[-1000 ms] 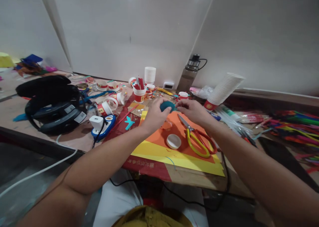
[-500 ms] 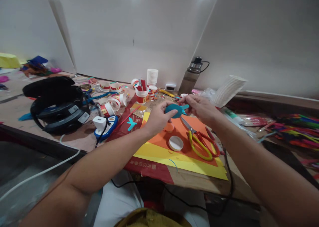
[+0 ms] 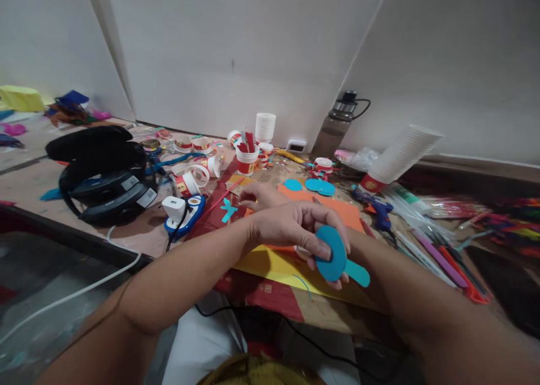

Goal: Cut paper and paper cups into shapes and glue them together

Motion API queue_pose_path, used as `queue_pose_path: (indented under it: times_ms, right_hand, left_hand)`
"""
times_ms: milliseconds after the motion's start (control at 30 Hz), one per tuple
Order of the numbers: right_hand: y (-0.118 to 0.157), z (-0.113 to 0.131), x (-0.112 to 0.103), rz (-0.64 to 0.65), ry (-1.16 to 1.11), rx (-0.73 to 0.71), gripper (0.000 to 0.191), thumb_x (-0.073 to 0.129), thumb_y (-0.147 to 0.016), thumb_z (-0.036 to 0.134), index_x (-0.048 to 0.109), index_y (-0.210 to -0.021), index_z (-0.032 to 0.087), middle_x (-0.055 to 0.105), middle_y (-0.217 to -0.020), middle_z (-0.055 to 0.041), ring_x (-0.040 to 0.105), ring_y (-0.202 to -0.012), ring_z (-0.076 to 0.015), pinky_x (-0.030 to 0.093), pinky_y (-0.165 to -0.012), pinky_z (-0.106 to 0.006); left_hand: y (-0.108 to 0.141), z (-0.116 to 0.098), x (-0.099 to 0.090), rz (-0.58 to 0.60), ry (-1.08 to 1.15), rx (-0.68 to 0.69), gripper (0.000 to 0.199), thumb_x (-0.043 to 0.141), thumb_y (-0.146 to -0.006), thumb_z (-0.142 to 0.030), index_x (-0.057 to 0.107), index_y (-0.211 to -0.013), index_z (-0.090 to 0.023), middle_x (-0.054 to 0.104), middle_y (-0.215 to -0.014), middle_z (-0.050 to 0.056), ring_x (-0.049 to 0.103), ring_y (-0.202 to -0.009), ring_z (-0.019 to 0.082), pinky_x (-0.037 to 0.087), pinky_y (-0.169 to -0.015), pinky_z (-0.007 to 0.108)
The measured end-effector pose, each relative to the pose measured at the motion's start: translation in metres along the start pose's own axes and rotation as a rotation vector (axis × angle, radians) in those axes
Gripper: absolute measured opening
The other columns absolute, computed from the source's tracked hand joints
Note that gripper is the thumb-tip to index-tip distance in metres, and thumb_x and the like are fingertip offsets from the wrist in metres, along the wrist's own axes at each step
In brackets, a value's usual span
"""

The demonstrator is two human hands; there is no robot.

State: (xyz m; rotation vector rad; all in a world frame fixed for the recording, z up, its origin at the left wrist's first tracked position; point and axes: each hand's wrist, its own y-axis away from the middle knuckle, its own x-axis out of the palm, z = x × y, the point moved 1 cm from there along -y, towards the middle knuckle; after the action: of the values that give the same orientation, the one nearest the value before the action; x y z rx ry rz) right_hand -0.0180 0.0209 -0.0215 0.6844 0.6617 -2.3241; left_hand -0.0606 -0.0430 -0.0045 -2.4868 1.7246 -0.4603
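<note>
My left hand [image 3: 301,230] pinches a blue paper disc [image 3: 331,254] between thumb and fingers, low over the front of the papers. A rounded teal paper strip [image 3: 358,272] sticks out from the disc's lower right side. My right hand [image 3: 262,196] reaches left behind my left hand, its fingers curved and apart with nothing seen in them. Nearest to it lies a teal branched paper cutout [image 3: 229,210]. Orange paper [image 3: 343,211] and yellow paper [image 3: 261,265] lie beneath both hands. A white round lid [image 3: 300,253] is mostly covered by my left hand; the scissors are hidden.
Blue paper discs [image 3: 314,184] lie beyond my hands. A blue glue gun [image 3: 382,210], a cup stack [image 3: 403,154] and a bottle [image 3: 336,126] stand or lie to the right. On the left are a black headset [image 3: 101,177] and a blue power strip [image 3: 185,219].
My left hand has brought the blue disc nearer and to the right. My right hand has left the cutout and crossed leftward behind my left arm. The view has shifted slightly.
</note>
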Motion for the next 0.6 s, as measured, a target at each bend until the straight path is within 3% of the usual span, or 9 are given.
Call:
queue_pose_path:
  times_ms: [100,200,400,600]
  right_hand:
    - [-0.017,0.004,0.017,0.183,0.226,-0.039,0.011,0.063,-0.079,0.016,0.069,-0.078,0.026,0.071,-0.083,-0.0006,0.065,-0.078,-0.0180,0.052,-0.073,-0.032]
    - [-0.029,0.003,0.027,0.248,0.377,-0.041,0.013,0.063,-0.084,0.015,0.069,-0.089,0.025,0.071,-0.091,-0.0045,0.063,-0.081,-0.0170,0.048,-0.073,-0.031]
    - [-0.040,-0.004,0.041,0.286,0.394,-0.035,0.011,0.076,-0.076,0.017,0.066,-0.077,0.022,0.067,-0.088,-0.0055,0.058,-0.078,-0.0171,0.042,-0.068,-0.031]
    - [-0.041,-0.009,0.037,0.287,0.254,0.051,0.016,0.072,-0.074,0.014,0.060,-0.083,0.018,0.062,-0.080,0.0011,0.052,-0.069,-0.0105,0.038,-0.061,-0.024]
  left_hand:
    - [0.001,-0.002,0.001,0.031,0.065,-0.030,0.045,0.083,-0.064,-0.051,0.061,-0.086,-0.018,0.074,-0.075,0.006,0.071,-0.062,0.019,0.056,-0.056,0.026]
    - [-0.001,-0.002,0.002,0.045,0.177,-0.045,0.046,0.087,-0.060,-0.045,0.061,-0.085,-0.016,0.073,-0.075,0.006,0.072,-0.064,0.019,0.056,-0.055,0.025]
    - [-0.001,-0.003,0.003,0.065,0.275,-0.063,0.038,0.088,-0.062,-0.031,0.065,-0.086,-0.014,0.074,-0.078,0.005,0.072,-0.067,0.018,0.056,-0.058,0.023]
    - [-0.002,-0.002,0.002,0.028,0.280,-0.070,0.036,0.088,-0.061,-0.029,0.067,-0.086,-0.014,0.073,-0.078,0.004,0.071,-0.065,0.016,0.056,-0.059,0.023]
